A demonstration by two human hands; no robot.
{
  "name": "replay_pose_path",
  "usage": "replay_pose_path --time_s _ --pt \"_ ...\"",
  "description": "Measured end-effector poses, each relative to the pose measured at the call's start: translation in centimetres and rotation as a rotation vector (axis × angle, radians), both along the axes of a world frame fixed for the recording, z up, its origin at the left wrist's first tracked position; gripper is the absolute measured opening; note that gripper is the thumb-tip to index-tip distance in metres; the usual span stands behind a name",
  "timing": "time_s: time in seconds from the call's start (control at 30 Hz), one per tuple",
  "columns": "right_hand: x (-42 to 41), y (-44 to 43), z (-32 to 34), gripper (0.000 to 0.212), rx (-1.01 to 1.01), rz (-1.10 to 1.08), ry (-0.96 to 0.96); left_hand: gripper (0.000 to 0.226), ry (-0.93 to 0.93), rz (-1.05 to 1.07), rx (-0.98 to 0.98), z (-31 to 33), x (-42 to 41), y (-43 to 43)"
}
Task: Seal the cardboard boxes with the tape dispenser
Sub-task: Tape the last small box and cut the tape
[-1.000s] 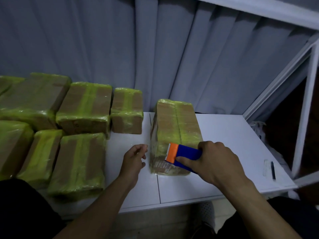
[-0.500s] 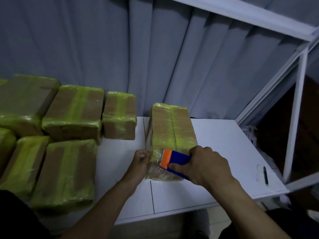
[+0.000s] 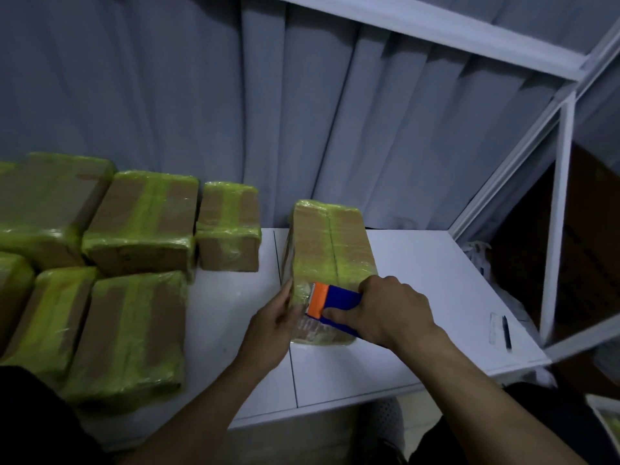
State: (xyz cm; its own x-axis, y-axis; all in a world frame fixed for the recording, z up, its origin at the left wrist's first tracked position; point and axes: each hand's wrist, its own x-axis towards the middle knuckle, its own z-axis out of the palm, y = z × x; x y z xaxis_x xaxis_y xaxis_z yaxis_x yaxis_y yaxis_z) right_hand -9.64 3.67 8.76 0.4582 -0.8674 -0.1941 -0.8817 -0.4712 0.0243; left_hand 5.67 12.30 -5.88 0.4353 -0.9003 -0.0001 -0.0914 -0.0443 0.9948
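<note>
Flattened left hand (image 3: 271, 322) braces box (image 3: 330, 250), lengthwise away; right hand (image 3: 391, 312) holds dispenser (image 3: 335, 305).

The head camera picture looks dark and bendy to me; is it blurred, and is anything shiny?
Head view: dim and bluish overall; the white table is the brightest surface. The white frame at right bows and looks smeared, typical of a wide-angle lens and motion. Faint glare sits on the wrapped boxes. The right hand on the tape dispenser is fairly sharp.
</note>
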Motion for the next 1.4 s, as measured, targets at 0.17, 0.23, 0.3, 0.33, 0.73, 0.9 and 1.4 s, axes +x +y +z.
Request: replay_pose_path --time_s 0.17,0.23,0.3,0.33,0.73,0.9,1.4 --pt "-1.3 0.3 0.0 0.075 -0.013 0.025 -0.004 0.059 -0.275 -0.137 0.031 1.0 1.3 0.9" --pt "-2.0 0.3 -0.4 0.074 -0.001 0.028 -0.028 0.057 -0.451 -0.181 0.068 1.0 2.1 0.8" --pt "-2.6 0.1 -0.6 0.073 0.009 0.032 -0.046 0.046 -0.626 -0.153 0.067 1.5 2.8 0.7" --pt "-2.7 0.1 -0.6 0.074 0.01 0.036 -0.049 0.043 -0.692 -0.144 0.045 2.0 3.0 0.5" --pt "-3.7 -0.1 -0.7 0.074 0.021 0.078 -0.095 0.047 -0.98 0.015 -0.031 1.6 2.4 -0.6" --pt "-5.8 -0.6 0.2 0.076 0.005 0.046 -0.114 0.037 -1.051 0.103 -0.092 1.9 3.0 -0.2" --pt "-7.2 -1.0 1.1 0.074 -0.05 0.012 -0.075 0.034 -0.986 -0.038 -0.035 2.6 2.5 -0.1"
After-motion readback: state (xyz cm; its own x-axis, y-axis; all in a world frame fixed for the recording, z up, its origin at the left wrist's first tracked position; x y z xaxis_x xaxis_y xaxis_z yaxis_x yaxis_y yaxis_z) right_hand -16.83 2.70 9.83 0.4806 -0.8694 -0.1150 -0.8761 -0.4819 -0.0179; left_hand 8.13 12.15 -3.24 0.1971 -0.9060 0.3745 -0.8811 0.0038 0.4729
